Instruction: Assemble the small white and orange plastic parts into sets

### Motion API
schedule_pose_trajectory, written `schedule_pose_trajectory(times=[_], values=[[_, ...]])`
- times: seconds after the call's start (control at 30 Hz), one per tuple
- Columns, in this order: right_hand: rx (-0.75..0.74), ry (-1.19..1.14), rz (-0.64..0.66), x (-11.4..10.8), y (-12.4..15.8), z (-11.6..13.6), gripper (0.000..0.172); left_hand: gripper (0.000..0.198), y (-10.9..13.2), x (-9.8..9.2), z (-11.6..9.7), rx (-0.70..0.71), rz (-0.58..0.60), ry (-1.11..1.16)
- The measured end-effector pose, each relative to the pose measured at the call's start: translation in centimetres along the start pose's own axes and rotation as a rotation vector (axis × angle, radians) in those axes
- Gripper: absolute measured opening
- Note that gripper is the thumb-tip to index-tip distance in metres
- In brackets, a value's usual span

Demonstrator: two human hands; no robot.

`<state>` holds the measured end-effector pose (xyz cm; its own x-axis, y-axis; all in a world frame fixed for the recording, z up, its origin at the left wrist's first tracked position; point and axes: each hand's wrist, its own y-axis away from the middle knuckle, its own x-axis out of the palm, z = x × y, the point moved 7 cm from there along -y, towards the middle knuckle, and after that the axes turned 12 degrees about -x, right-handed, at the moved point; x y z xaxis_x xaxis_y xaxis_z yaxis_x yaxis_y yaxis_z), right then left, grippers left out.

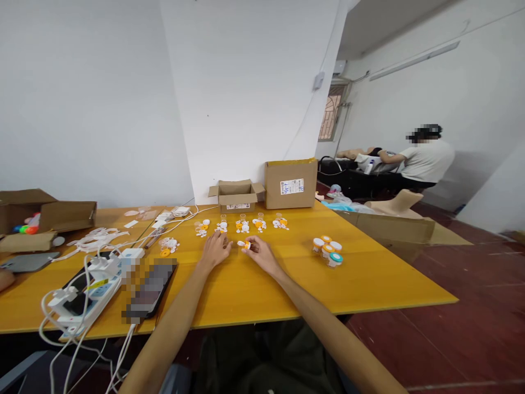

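Note:
My right hand (261,255) pinches a small orange-and-white round piece (246,245) just above the table. To its left, my left hand (216,249) is low over the table with its fingers stretched out, close to a pile of small white and orange parts (222,226). More such piles, with white discs (245,226), orange rings (259,224) and clear cups (279,217), form a row beyond my hands. Several small clear jars with orange, white and teal lids (336,257) stand together at the right.
At the back stand an open small carton (237,196) and a taller cardboard box (291,186). A phone (151,290) and a power strip with tangled cables (100,290) lie at the left. A person in a white shirt (429,161) sits in the right background.

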<state>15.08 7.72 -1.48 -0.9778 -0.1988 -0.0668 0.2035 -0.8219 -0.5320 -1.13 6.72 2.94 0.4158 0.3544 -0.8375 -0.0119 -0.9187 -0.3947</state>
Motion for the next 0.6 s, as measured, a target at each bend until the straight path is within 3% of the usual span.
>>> schedule_pose_trajectory(times=[0.17, 0.33, 0.6], values=[[0.002, -0.013, -0.005, 0.0, -0.1, -0.1, 0.035, 0.015, 0.5, -0.8, -1.5, 0.161, -0.039, 0.075], [-0.001, -0.035, -0.001, 0.0, -0.1, 0.1, 0.035, 0.022, 1.5, -0.5, -3.8, 0.314, 0.071, 0.152], [0.003, -0.047, 0.043, 0.4, 0.0, 0.6, 0.035, 0.025, 1.8, 0.2, -4.4, 0.330, 0.147, 0.174]])
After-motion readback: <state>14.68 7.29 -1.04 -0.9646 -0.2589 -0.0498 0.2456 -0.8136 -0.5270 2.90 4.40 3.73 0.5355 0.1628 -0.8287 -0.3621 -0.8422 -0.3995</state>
